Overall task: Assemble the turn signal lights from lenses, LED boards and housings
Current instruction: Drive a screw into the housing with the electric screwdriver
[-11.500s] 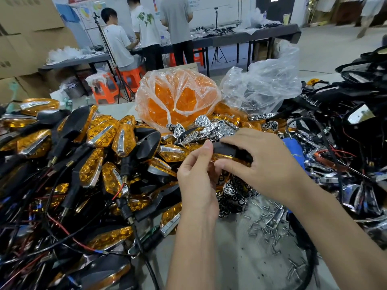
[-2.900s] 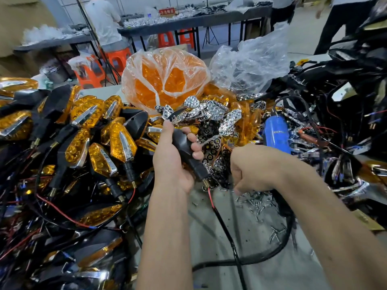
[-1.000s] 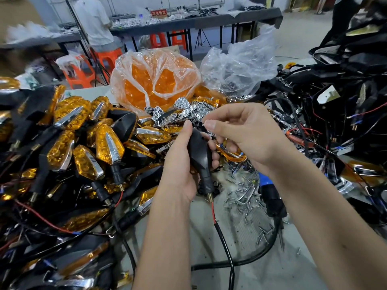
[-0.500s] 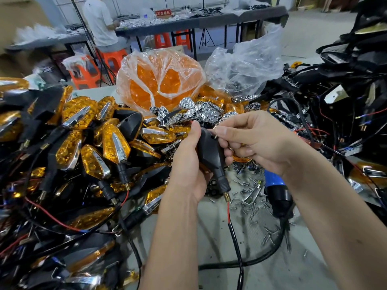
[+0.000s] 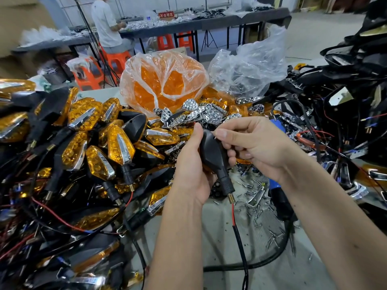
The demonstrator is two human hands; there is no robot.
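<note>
Black housing (image 5: 212,152), held above the worktop's (image 5: 219,231) near middle, left hand (image 5: 193,164) grasping its body, right hand (image 5: 251,145) pinching at its top; judged light, rigid plastic—grip body, not trailing wire (image 5: 237,231).

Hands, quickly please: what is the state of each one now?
Left hand: closed around the black housing, holding it up.
Right hand: fingers curled, thumb and forefinger pinched at the housing's top; what they pinch is too small to tell.
</note>
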